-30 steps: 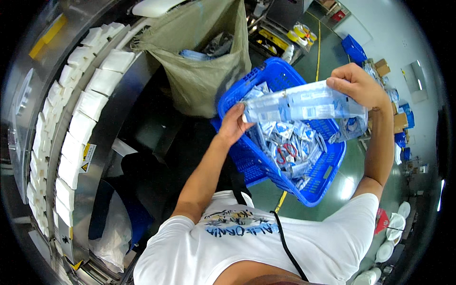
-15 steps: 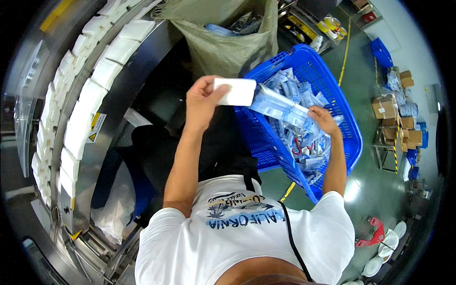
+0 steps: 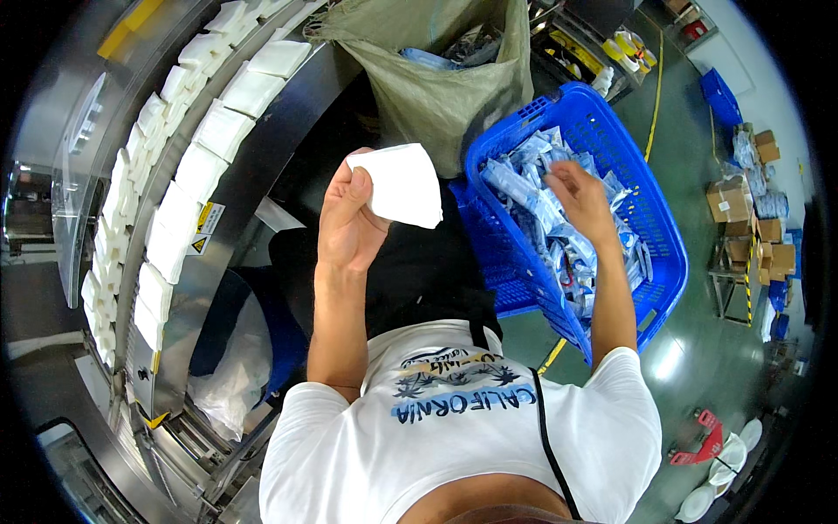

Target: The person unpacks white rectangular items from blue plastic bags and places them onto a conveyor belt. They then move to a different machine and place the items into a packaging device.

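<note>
My left hand [image 3: 342, 214] is closed on a folded white wipe stack [image 3: 403, 185], thumb on its front face, held up over my dark-clad lap. To the right, my right hand [image 3: 583, 199] hovers above a blue plastic basket [image 3: 618, 131]. Its fingers are loosely bent and apart, and nothing shows in them. Under it lie many blue-and-white plastic packets [image 3: 534, 199], heaped in the basket. Whether the fingertips touch a packet is unclear.
At left, a curved metal conveyor [image 3: 179, 345] carries rows of white folded stacks [image 3: 199, 170]. A big greenish woven sack [image 3: 428, 100] stands beyond my lap. A clear plastic bag [image 3: 231, 371] hangs by the machine. Cardboard boxes [image 3: 731, 199] stand far right.
My right hand has let go of a blue packet, which has dropped among the others in the basket. My left hand has moved slightly left and down, turning the white stack.
</note>
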### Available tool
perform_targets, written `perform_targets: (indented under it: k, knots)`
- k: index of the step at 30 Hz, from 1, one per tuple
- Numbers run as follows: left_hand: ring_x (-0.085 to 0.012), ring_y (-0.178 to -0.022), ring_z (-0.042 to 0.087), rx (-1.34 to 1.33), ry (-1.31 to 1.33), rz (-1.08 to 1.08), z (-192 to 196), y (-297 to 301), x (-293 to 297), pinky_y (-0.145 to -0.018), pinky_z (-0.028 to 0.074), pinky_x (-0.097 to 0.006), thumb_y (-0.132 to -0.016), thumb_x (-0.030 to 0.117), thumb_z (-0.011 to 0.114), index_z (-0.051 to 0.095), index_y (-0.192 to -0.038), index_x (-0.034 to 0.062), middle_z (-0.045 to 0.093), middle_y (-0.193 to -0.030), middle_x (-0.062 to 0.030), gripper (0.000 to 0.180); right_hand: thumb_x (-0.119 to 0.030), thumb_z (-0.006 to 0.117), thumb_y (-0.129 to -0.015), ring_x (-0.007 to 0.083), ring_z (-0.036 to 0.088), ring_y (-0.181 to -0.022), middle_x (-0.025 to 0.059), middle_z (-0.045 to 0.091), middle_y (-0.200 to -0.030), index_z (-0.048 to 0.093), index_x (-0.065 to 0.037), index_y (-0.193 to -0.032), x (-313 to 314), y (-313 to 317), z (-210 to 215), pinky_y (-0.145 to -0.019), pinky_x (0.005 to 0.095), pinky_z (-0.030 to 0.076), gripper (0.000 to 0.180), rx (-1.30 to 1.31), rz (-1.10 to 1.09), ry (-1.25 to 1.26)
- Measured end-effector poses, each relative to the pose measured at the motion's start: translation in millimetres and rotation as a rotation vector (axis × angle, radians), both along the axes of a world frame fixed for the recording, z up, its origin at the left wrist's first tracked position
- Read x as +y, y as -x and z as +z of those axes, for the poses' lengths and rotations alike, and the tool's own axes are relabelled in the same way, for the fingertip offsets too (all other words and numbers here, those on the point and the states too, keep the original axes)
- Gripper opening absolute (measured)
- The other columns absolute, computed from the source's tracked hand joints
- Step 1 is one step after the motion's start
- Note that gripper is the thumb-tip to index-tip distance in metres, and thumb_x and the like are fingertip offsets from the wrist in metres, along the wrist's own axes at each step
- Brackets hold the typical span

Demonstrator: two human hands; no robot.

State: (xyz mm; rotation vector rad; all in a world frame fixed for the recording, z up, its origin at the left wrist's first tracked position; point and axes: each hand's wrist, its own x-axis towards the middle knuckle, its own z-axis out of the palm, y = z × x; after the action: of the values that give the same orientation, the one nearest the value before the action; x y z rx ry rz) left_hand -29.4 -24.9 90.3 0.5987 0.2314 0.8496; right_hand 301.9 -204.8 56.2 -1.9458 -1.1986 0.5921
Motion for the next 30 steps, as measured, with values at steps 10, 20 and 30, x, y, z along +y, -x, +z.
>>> perform_targets:
  k: [10,20,30]
  knots:
    - [-0.0256,-0.122,0.065,0.288,-0.662,0.526,12,33,-7,-0.103,0.052,-0.037,-0.097,0.014,0.076,0.050,-0.137,0.0008,0.064,-0.137,-0.0225,0.050,-0.001,0.086,-0.077,0.0267,0.071,-0.099,0.0131,0.073,-0.109,0.069,-0.001,-0.114,94,176,95,-0.087,0.0366,0.055,0.041,-0.110,0.387,-0.630]
    - [-0.0305,-0.117,0.069,0.103,-0.223,0.059,5,101,-25,-0.102,0.058,-0.048,-0.097,0.017,0.074,0.050,-0.144,-0.0030,0.065,-0.131,-0.0199,0.056,-0.006,0.080,-0.076,0.0295,0.065,-0.108,0.0101,0.072,-0.117,0.071,-0.008,-0.108,121,184,99,-0.085,0.0378,0.060,0.033,-0.798,0.729,-1.095]
    - [-0.0181,-0.107,0.069,0.371,-0.334,0.299,7,126,-22,-0.093,0.060,-0.034,-0.103,0.009,0.064,0.056,-0.133,-0.0031,0.070,-0.119,-0.0125,0.033,-0.011,0.060,-0.101,0.0239,0.059,-0.129,0.0181,0.059,-0.142,0.040,-0.002,-0.153,120,209,66,-0.114,0.0394,0.043,0.056,1.249,0.525,-0.163]
